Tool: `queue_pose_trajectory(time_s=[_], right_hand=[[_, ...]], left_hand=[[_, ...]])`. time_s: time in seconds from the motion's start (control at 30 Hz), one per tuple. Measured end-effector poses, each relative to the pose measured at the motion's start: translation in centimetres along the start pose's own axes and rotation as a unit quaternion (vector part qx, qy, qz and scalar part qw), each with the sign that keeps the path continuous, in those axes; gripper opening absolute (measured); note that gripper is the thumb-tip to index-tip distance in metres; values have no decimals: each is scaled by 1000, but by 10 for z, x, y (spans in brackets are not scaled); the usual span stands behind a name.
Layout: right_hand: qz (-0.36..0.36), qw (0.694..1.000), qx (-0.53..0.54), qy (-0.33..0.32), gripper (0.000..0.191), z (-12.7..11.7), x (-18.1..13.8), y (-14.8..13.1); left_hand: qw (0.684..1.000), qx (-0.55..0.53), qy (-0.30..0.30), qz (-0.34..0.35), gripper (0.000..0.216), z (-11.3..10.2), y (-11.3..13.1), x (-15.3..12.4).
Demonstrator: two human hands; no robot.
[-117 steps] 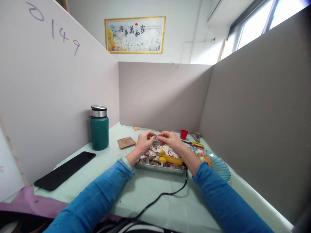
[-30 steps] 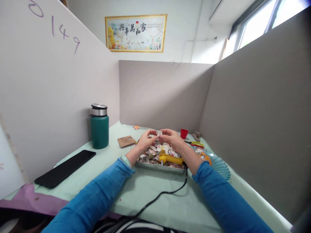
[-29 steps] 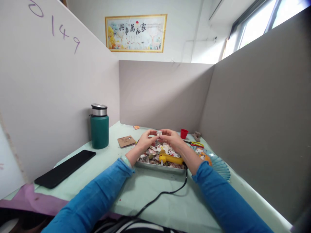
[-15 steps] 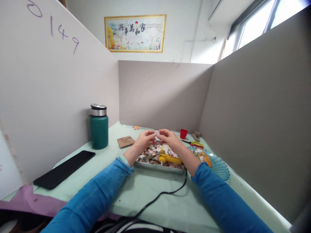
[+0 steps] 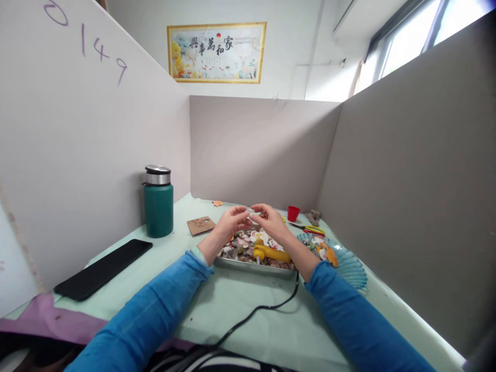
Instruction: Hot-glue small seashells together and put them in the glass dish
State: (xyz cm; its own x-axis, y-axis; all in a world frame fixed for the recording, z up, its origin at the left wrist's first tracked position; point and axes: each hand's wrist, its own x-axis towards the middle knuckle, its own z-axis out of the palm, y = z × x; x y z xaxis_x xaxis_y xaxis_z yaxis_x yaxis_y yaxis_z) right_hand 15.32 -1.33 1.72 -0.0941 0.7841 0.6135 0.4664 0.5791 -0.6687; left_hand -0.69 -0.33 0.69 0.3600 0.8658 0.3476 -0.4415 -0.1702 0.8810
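Note:
Above the metal tray (image 5: 251, 268), my left hand (image 5: 231, 221) and my right hand (image 5: 269, 219) meet at the fingertips. Between them is a small whitish, partly see-through piece (image 5: 250, 211), possibly a shell; its exact kind is too small to make out. The left thumb and fingers pinch it from one side. My right finger and thumb curl about its other side, slightly apart. Shells and small stones (image 5: 240, 249) fill the tray. On top of them lies a yellow hot glue gun (image 5: 273, 253), under my right wrist, with its nozzle pointing left.
A black cord (image 5: 251, 312) runs from the tray toward me. To the right are a blue shell-shaped dish (image 5: 352, 266) with pieces in it, scissors (image 5: 310, 229) and a red cup (image 5: 293, 213). At left stand a green bottle (image 5: 158, 209), a black flat object (image 5: 104, 269) and a brown card (image 5: 200, 226).
The fingers of my right hand have parted a little around the whitish piece. Both hands stay in nearly the same place above the tray.

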Motion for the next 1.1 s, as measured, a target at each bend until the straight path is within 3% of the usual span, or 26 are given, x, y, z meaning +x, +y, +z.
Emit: queue_pose_trajectory(time_s=[0.17,0.47,0.77,1.1], right_hand=[[0,999,33,17,23,-2,-1,-3],[-74,994,-61,48,12,-2,-4,-4],[-31,998,-49,18,14,-3,-3,-2],[37,997,61,-34,14,-7,1,2]], left_hand=[[1000,-12,0,-4,35,-1,0,1],[1000,0,-30,-6,35,-2,-4,1],[999,40,-28,5,34,-4,-7,2],[998,54,-25,1,32,-4,-7,3]])
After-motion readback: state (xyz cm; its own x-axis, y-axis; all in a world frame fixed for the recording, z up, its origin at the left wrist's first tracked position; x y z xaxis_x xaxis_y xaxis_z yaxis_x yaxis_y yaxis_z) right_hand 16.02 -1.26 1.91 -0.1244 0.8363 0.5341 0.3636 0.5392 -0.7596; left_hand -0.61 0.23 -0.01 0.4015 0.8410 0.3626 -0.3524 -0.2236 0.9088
